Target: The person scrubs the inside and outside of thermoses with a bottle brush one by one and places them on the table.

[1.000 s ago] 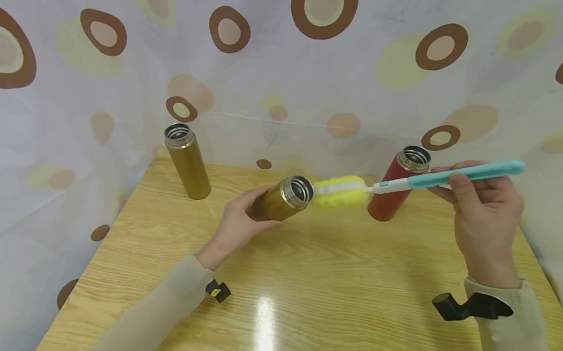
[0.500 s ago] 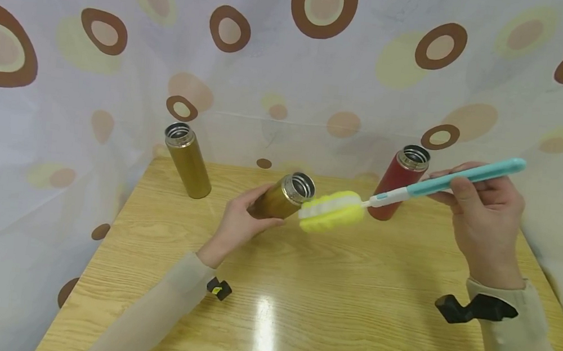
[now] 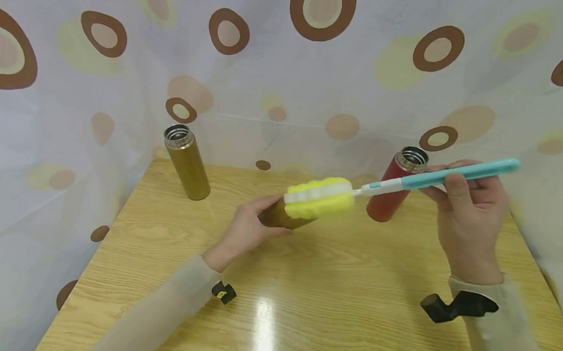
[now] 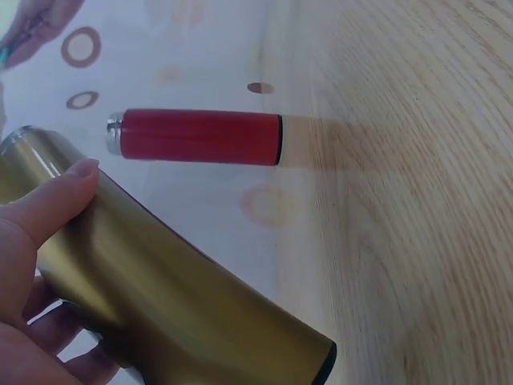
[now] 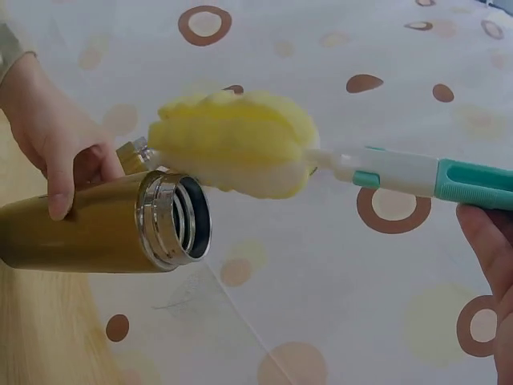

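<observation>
- Three bottles up: gold bottle [image 3: 189, 169] by the worktop's [image 3: 349, 317] far left corner, held gold bottle [image 5: 96, 233], red bottle [image 3: 385, 206] near the far edge.
- Just one brush [image 3: 320, 198]!
- Two hands: left hand [image 3: 248, 226], right hand [image 3: 472, 228].
- Two black wrist devices [image 3: 470, 303].

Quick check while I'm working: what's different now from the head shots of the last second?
The right hand moved left with the brush; its sponge now hides the held gold bottle's mouth in the head view. The left hand shifted slightly right with that bottle. Nothing was grabbed or released. The standing gold bottle and red bottle stayed put.
</observation>
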Available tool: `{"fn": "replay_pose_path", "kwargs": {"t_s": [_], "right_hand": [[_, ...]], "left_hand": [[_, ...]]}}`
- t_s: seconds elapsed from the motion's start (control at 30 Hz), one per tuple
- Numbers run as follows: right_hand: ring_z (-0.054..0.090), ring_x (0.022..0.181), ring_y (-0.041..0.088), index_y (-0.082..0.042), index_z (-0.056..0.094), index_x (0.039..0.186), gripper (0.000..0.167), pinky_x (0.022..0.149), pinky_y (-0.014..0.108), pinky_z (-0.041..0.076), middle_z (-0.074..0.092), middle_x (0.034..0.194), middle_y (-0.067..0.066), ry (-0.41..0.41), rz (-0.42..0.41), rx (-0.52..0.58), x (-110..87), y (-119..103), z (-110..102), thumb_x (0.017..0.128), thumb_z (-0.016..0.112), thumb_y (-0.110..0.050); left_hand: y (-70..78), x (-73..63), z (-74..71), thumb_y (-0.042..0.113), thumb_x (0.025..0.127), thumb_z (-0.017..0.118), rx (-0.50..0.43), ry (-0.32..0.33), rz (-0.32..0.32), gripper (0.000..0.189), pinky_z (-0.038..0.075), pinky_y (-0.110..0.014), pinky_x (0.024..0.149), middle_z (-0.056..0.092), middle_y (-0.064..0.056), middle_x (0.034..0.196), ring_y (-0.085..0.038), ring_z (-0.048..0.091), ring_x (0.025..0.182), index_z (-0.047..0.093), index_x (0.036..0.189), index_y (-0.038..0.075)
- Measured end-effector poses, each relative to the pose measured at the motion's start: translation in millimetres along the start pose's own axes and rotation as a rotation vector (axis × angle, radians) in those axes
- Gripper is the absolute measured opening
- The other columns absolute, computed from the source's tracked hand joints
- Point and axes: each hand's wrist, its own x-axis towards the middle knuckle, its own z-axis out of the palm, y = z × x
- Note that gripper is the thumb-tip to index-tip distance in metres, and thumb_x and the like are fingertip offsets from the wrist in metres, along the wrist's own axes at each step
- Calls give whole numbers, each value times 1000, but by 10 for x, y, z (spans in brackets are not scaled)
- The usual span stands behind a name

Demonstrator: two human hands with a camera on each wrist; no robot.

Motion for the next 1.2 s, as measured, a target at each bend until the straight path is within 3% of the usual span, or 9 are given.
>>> {"fn": "replay_pose_path", "kwargs": {"t_s": [0.13,0.33,0.73,1.0,1.2], "right_hand": [[74,91,39,26,53,111,15,87,47,59,71,99,32,29,-34,-44,28,43,12,100,54,15],[74,91,36,24,53,113,16,87,46,58,71,98,29,97,-72,-131,46,46,-32,100,55,14],[74,87,36,26,53,106,11,84,45,60,71,93,31,127,-122,-201,52,-23,-87,98,55,18],[75,87,36,28,52,105,11,82,42,61,71,94,30,101,-123,-230,22,-87,-54,97,54,20],[74,81,34,27,55,107,13,72,33,63,72,93,31,121,-115,-180,15,-76,-141,97,56,20]], "left_hand": [[45,2,35,19,76,95,39,-20,38,80,45,-45,114,62,-11,146,-29,57,135,60,147,9],[88,2,29,13,73,96,-15,-3,52,78,47,-47,110,65,-6,143,-27,61,130,63,144,15],[36,26,-87,20,77,95,-134,50,-55,72,48,-49,109,65,2,141,-23,59,130,65,142,22],[-19,65,-122,22,77,95,-138,121,-84,76,52,-50,105,64,-8,142,-30,62,126,63,145,17],[-47,81,-145,23,79,94,-180,116,-107,74,51,-49,106,65,-7,141,-27,61,129,62,146,18]]}}
